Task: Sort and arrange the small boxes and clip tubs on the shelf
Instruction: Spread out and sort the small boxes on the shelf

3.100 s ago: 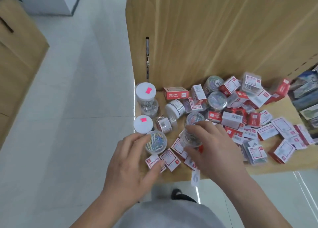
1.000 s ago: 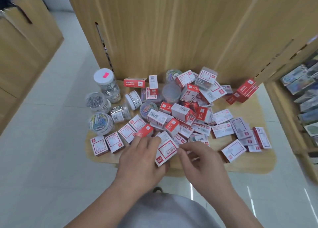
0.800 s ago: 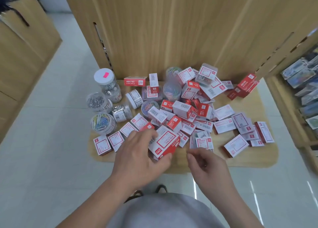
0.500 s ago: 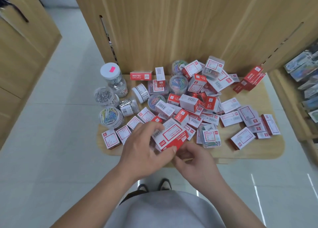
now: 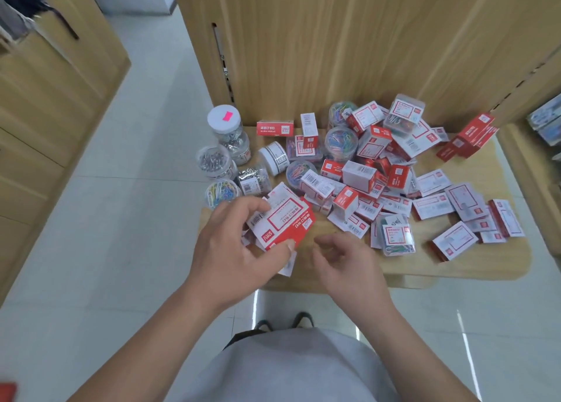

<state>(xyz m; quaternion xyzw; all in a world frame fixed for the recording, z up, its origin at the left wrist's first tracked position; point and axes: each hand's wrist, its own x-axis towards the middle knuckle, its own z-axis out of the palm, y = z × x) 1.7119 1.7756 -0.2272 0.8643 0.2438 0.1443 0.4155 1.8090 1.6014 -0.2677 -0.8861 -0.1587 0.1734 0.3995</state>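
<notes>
At the front-left corner of the shelf: the left hand grips a red-and-white box, thumb on its near edge, fingers curled over the far side; smaller boxes seem tucked beneath, count unclear.
Right hand: just right of the box, fingers loosely curled, holding nothing.
Loose boxes: heaped from the middle to the right edge, many tilted or overlapping.
Tubs: clustered along the left edge, some upright, some on their sides; a few more sit among the boxes near the back.
Box handling: probably light, stiff card with a glossy face, so a stack may slide apart; pinch across the short sides and press the layers together.
Tub handling: rigid clear plastic, likely heavier with clips inside; those on their sides may roll. Wrap the fingers round the wall, not the lid.
Risk: nudging the heap could push boxes off the front edge.
</notes>
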